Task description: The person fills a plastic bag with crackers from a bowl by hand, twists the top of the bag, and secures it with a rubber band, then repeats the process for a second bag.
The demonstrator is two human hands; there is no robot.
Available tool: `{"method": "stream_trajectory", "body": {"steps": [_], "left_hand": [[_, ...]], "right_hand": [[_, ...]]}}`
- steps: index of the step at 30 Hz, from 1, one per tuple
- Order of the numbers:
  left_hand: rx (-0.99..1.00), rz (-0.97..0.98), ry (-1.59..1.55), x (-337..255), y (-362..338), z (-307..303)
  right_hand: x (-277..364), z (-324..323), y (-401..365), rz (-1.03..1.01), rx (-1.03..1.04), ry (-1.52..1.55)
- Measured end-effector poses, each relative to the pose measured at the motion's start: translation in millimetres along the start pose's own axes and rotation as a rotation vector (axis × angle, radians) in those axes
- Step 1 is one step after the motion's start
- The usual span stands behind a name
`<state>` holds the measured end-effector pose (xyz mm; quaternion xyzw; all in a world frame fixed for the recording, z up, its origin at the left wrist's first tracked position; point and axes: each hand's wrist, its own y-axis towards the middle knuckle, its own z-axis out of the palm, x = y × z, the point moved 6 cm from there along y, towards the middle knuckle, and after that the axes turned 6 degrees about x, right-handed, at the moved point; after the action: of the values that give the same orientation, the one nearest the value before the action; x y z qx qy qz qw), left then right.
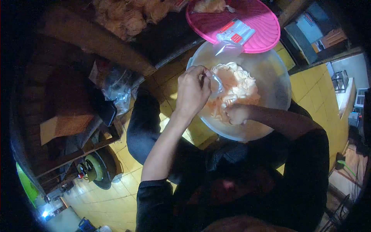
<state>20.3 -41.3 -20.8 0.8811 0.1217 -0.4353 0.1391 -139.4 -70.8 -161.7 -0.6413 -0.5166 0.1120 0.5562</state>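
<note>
A large translucent tub stands between my knees, with pale, curled pieces of food heaped inside. Near the tub's left rim, my left hand is closed on the edge of a small clear plastic bag, which hangs over the food. My right hand reaches down into the tub among the pale pieces. Its fingers are curled, and what they hold is partly hidden and blurred.
A pink lid overlaps the tub's far rim, carrying a clear packet with a red label. Brownish bundles lie at upper left. Wooden furniture with crumpled plastic stands left. Yellow tiles cover the floor.
</note>
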Motion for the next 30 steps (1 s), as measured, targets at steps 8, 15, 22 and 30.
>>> {"method": "stream_trajectory", "body": {"steps": [8,15,22,30], "left_hand": [[0.026,-0.081,-0.11,-2,3,7],[0.074,-0.119,-0.086,-1,3,12],[0.045,-0.075,-0.078,4,1,14],[0.34,-0.276,-0.606,0,-9,54]], "right_hand": [[5,10,24,-0.231,-0.224,0.624],[18,-21,-12,-0.18,-0.156,0.477],[8,-65,-81,-0.322,-0.262,0.551],[-6,-99,-113,-0.549,-0.56,0.737]]}}
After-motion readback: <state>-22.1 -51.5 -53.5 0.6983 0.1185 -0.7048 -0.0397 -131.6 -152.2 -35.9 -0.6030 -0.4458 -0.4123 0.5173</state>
